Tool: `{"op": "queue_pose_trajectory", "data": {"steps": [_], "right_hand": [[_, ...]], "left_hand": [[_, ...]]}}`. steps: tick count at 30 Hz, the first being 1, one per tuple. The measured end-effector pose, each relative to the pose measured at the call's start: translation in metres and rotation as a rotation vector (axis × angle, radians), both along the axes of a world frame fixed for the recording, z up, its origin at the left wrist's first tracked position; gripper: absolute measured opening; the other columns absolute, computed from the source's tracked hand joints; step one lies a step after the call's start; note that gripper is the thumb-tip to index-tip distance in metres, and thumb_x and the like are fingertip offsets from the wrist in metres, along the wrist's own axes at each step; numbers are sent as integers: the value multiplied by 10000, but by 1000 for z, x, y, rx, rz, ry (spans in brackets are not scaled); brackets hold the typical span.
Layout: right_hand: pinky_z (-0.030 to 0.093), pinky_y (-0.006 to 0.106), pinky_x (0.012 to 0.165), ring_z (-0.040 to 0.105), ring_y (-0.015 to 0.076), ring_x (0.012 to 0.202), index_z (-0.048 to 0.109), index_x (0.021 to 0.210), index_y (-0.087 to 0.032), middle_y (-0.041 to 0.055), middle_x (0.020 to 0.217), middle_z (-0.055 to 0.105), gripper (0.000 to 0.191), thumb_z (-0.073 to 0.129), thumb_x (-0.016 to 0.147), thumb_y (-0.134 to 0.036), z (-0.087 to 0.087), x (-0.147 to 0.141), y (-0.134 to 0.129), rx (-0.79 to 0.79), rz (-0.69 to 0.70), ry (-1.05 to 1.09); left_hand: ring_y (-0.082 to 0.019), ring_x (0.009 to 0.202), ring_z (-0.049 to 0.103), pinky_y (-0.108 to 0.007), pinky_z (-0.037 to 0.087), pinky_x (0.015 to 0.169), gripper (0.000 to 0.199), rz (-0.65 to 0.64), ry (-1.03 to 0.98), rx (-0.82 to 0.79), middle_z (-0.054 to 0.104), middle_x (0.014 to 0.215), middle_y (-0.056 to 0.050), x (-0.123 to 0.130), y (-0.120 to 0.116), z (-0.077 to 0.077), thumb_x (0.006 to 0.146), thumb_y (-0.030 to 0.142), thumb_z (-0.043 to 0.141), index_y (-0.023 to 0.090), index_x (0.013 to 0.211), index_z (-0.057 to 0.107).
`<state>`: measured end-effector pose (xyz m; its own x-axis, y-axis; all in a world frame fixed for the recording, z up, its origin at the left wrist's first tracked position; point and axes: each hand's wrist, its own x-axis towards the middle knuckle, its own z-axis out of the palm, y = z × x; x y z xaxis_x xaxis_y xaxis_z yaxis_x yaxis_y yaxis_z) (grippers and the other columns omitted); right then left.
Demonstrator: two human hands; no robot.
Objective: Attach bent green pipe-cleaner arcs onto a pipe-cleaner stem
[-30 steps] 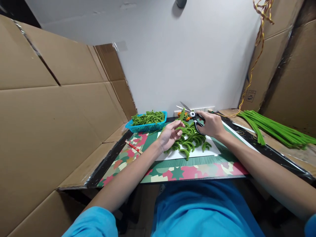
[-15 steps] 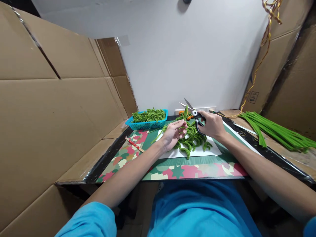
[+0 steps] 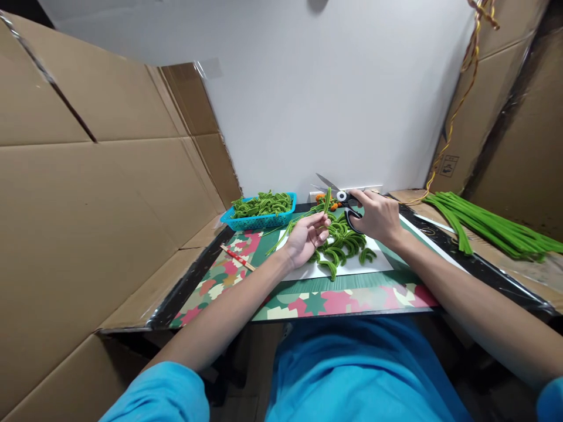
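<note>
A green strip (image 3: 328, 200) is being pinched between thumb and fingertips by the left hand (image 3: 310, 237), its upper end being aimed upward and its lower end being hidden by the fingers. By the right hand (image 3: 378, 218) the scissors (image 3: 342, 196) are being gripped at their black handles, and the blades are being held apart, aimed up and to the left, close by the strip's upper part; whether the strip is being touched by them cannot be told. Both hands are being held over the far part of a green mat (image 3: 316, 302). Below them, curved green pieces (image 3: 347, 243) are being borne in a loose heap by a white sheet (image 3: 376, 267). Left of the heap, a pile of green bits (image 3: 264, 204) is being held in a blue basket (image 3: 259, 223). Just beside the left forearm, a red stick (image 3: 237, 257) is being supported by the mat. Some orange bits (image 3: 334, 206) are being partly covered by the strip and scissors. On the right, a bundle of long green stems (image 3: 488, 225) is being carried by a brown surface (image 3: 528, 275)
</note>
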<state>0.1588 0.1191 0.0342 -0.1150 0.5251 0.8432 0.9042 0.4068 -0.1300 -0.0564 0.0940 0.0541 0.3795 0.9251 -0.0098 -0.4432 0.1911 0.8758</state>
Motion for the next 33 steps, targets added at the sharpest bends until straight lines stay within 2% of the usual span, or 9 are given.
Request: {"op": "queue_pose_trajectory", "data": {"steps": [10,22,27,33], "right_hand": [[405,330,665,670,270,842,700,1244,-219,83,964,750,471,665,779,-283,2,-1,-2,20,59,13],[468,377,796,645,317,983,675,1281,-222,103,1034,742,498,686,784,-253,3,1,0,36,46,-8],[465,364,762,649,310,955,677,1276,-226,103,1025,741,489,684,789,-263,3,1,-1,13,60,0],[409,329,668,639,268,808,693,1292,-220,87,927,730,529,687,764,-266,2,0,0,-15,40,-31]], "left_hand": [[-41,500,458,-176,381,456,184,-10,-10,-7,603,760,5,4,-2,1,844,254,783,142,854,637],[-40,492,450,-172,413,461,141,-10,-14,-31,591,757,5,4,1,2,889,235,728,136,852,634],[-42,484,448,-176,413,449,138,-17,-24,-40,588,757,6,3,2,1,896,234,718,138,852,629],[-43,490,460,-168,413,454,109,-8,-43,-38,588,753,4,3,1,1,907,208,692,129,861,632]]}}
